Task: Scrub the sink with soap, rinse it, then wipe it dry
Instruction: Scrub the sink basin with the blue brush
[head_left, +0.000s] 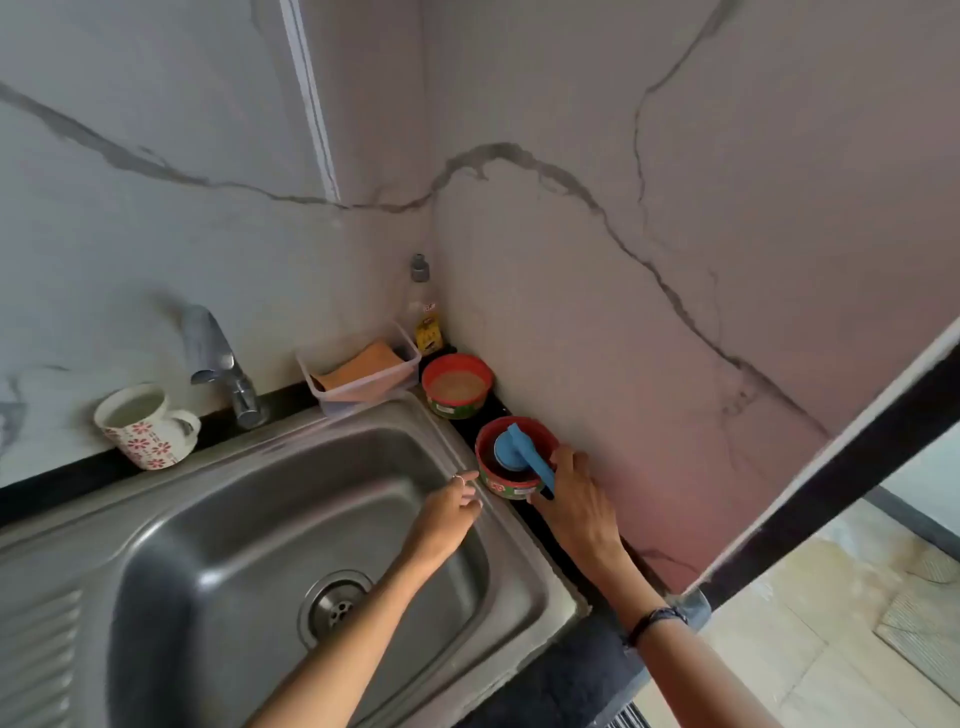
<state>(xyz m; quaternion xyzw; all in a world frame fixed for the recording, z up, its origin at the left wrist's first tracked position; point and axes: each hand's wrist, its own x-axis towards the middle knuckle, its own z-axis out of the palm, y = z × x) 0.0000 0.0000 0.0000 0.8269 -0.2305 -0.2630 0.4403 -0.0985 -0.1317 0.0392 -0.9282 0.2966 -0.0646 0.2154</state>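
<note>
Right hand (574, 496) gripping blue brush (524, 454) handle over red tub (511, 460); left hand (452, 506) relaxed, empty, above sink (234, 519) rim.

Steel sink (208, 499), blue scrubber (524, 457) beside

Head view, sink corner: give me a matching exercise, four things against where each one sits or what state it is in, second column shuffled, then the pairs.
Things:
1. floral mug
2. orange sponge
3. blue scrubber
4. sink drain

Places or states:
A. in the clear tray behind the sink
B. on the ledge left of the tap, holding liquid
C. in the basin floor, uncovered
D. lying across the near red tub, its handle gripped by the right hand

Pairs: 1-B, 2-A, 3-D, 4-C
</note>
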